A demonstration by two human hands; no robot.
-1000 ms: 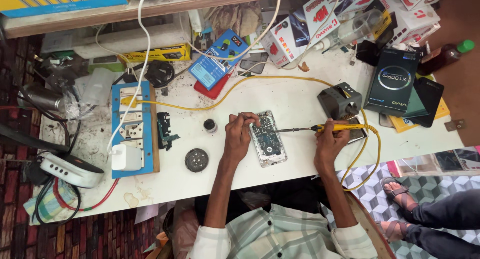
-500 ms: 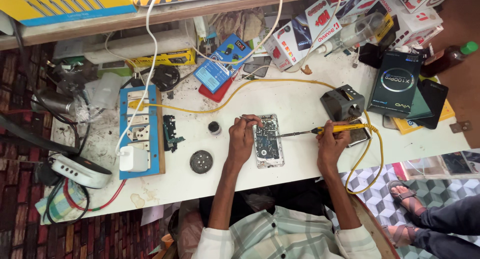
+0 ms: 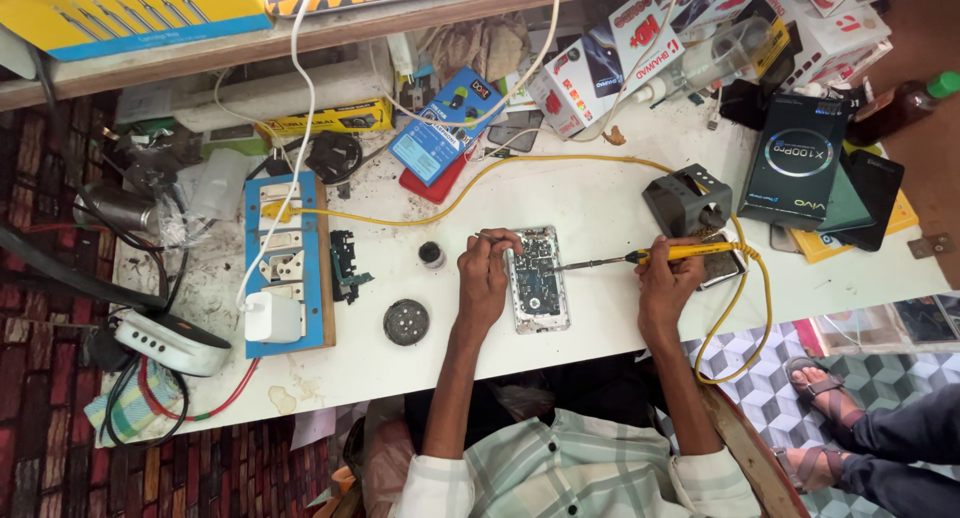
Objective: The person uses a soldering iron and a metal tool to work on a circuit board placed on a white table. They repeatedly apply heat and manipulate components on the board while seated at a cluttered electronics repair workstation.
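An opened phone (image 3: 537,279) with its circuit board showing lies on the white bench (image 3: 600,203). My left hand (image 3: 484,275) rests at the phone's left edge and pinches a thin wire or tweezers over its top corner. My right hand (image 3: 668,278) grips a yellow-handled soldering iron (image 3: 655,255), its metal tip touching the board's right side. The iron's yellow cable (image 3: 745,308) loops right and runs back across the bench.
A blue power strip board (image 3: 285,268) with a white charger lies left. A small black pot (image 3: 432,254), a round black disc (image 3: 406,321), a grey iron stand (image 3: 685,203), boxes and dark phones crowd the back and right. Another person's sandalled feet (image 3: 815,408) are at lower right.
The view has shifted slightly. My right hand has brought the iron tip in against the phone board; my left hand stays at the phone's left edge.
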